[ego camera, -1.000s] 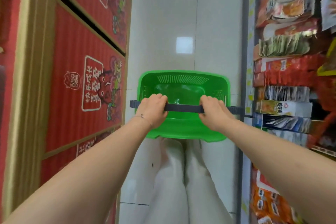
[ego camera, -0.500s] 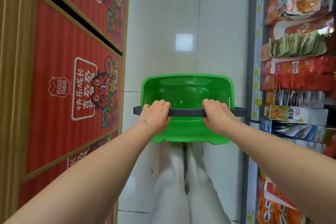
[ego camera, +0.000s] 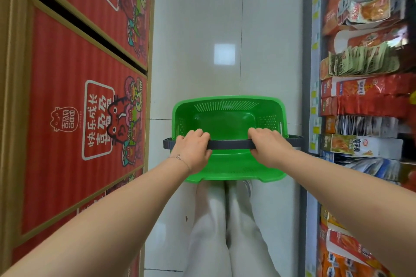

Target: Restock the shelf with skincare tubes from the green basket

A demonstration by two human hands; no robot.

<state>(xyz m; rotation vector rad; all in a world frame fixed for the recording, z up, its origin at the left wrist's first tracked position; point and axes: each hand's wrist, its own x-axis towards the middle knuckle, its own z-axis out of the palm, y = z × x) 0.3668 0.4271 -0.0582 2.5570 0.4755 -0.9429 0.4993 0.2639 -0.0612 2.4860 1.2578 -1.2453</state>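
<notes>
The tiled aisle floor point(ego camera: 225, 29) takes up the middle of the view. Tall stacks of red cartons point(ego camera: 67, 141) wall it on the person's left, and a shelf point(ego camera: 315, 78) packed with snack packets point(ego camera: 364, 63) runs along the right. Nothing on that shelf looks like skincare, so the section to be restocked is probably not in view.

The green basket point(ego camera: 227, 102) hangs in the air in front of the person's pale trousers point(ego camera: 225, 231), roughly level and clear of the floor, between the cartons and the shelf. What shows of its inside is bare green plastic: the far perforated wall, the side walls and most of the bottom. No skincare tubes can be seen in it, though the handle and the hands hide a strip of the near part.

The dark handle point(ego camera: 229, 144) crosses the basket from side to side. The left hand point(ego camera: 193, 150) is wrapped around it towards its left end, fingers curled over the top, and the right hand point(ego camera: 270, 148) grips it the same way towards the right. A thin bracelet point(ego camera: 179, 157) sits on the left wrist.

Judging from the bare basket, the tubes appear to be out of it already, which would put the restocking at or near its end, with the basket being carried along the aisle. The filled shelf itself is not visible, so this cannot be confirmed.
</notes>
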